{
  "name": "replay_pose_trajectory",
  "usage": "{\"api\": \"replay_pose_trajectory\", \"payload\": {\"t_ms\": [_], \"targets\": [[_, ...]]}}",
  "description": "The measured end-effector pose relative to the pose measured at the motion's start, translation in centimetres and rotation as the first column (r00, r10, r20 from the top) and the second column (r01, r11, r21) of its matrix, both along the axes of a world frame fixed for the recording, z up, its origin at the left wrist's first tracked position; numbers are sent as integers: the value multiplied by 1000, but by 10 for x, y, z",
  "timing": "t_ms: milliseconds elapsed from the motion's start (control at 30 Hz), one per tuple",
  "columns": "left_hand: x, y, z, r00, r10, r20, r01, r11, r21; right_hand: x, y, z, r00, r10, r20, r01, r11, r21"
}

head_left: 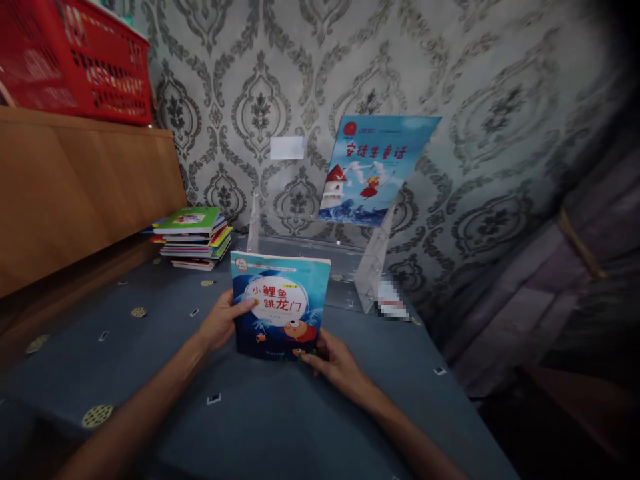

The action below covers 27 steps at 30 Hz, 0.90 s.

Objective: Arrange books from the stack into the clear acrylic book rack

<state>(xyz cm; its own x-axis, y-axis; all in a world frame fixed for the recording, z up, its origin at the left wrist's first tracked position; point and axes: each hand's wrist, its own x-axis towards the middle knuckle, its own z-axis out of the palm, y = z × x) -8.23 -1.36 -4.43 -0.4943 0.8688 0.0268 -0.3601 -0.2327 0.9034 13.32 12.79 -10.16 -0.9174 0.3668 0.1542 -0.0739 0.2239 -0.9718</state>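
A blue picture book [280,307] with a red fish on its cover is held upright, cover towards me. My left hand [225,320] grips its left edge, thumb over the cover. My right hand [336,360] holds the lower right corner, thumb on the front. Behind the book is a clear plastic stand [373,267]. Another blue book [377,170], with a red-roofed tower on its cover, stands at the top right of the stand. Both hands' other fingers are partly hidden behind the held book.
A stack of books [193,237] lies at the back left of the dark cloth [150,360], beside a wooden cabinet [90,187] bearing a red basket [110,73]. A blurred flat item [393,299] is right of the stand. Curtains hang at the right.
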Motion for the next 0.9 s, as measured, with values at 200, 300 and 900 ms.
{"api": "replay_pose_trajectory", "payload": {"t_ms": [200, 300, 900], "targets": [[2, 1, -23, 987, -155, -43, 151, 985, -88, 1, 0, 1, 999, -35, 6, 35, 999, -1], [2, -2, -30, 983, -162, -89, 149, 980, -135, 2, 0, 4, 998, -57, 1, 57, 998, 29], [15, -12, -22, 990, -125, -65, 102, 954, -280, 12, 5, 6, 994, -107, 29, 87, 910, 406]]}}
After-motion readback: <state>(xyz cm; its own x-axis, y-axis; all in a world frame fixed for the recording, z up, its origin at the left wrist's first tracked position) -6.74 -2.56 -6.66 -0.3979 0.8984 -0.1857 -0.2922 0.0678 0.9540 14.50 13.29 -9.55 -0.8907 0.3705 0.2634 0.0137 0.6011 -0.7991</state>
